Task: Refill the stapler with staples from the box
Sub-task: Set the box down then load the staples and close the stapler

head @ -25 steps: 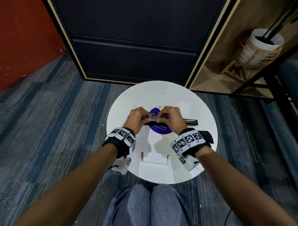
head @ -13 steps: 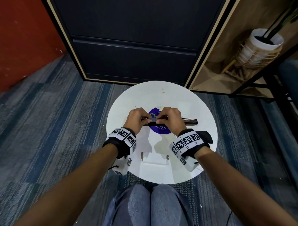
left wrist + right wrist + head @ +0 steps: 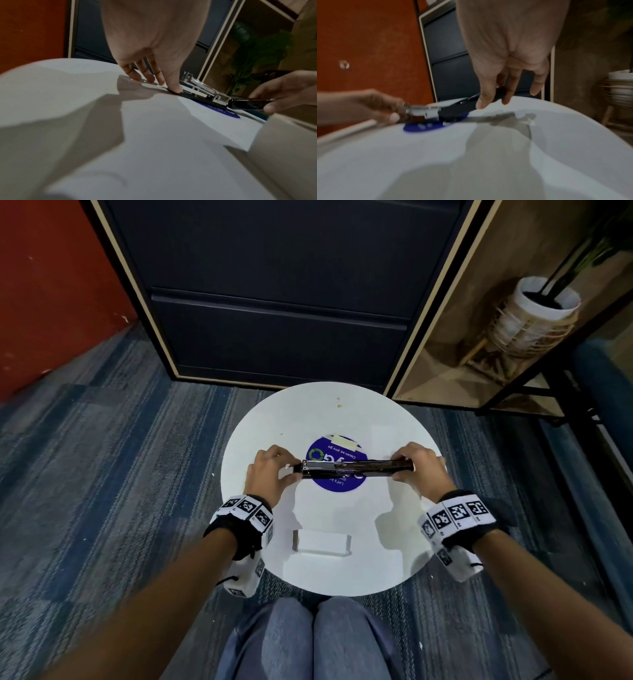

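Observation:
The stapler (image 3: 356, 468) lies swung open lengthwise across the round white table (image 3: 308, 412), over a blue sticker (image 3: 329, 450). My left hand (image 3: 274, 470) grips its left end, with the thumb (image 3: 173, 86) pressing the black base down beside the silver staple channel (image 3: 205, 86). At the right end, my right hand (image 3: 418, 463) pinches the black top cover (image 3: 453, 109) between thumb and fingers. The white staple box (image 3: 322, 541) sits on the table nearer to me, between my wrists, with neither hand touching it.
A dark drawer cabinet (image 3: 281, 320) stands right behind the table, with an orange-red wall (image 3: 51, 285) to its left. At the right, an open wooden shelf holds a white plant pot (image 3: 537, 316). Striped carpet surrounds the table, and my knees (image 3: 308, 642) are at its near edge.
Both hands were bunched over the stapler's middle. They have since spread apart to its two ends, the right hand moving farthest right, and the open silver channel shows between them.

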Action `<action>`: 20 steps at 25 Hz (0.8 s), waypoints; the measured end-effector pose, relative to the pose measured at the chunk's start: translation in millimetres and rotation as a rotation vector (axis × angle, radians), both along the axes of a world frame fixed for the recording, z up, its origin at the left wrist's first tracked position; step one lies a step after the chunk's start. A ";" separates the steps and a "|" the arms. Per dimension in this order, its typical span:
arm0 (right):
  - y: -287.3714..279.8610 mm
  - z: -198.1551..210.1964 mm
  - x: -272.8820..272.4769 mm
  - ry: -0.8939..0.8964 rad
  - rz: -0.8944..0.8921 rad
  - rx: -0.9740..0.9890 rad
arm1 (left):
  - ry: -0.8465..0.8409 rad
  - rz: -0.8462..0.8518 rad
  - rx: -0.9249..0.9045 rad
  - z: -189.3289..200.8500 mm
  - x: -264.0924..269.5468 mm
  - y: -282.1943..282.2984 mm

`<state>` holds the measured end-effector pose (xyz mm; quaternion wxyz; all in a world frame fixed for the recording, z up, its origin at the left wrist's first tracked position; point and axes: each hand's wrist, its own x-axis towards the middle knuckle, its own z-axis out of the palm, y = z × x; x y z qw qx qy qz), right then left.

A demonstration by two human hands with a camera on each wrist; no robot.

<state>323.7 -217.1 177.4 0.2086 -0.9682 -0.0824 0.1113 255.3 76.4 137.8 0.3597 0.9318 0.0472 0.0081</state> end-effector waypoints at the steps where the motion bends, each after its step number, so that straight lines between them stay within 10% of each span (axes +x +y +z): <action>1: -2.7 6.6 1.4 -0.036 0.004 0.079 | -0.008 0.012 -0.011 -1.1 0.1 -0.1; 8: 71.6 47.3 -13.3 -0.107 0.120 0.562 | -0.071 0.034 -0.065 -9.9 -4.1 -0.4; 20: 127.1 3.1 -38.9 0.038 0.149 0.354 | 0.128 -0.083 -0.184 3.8 -23.9 6.7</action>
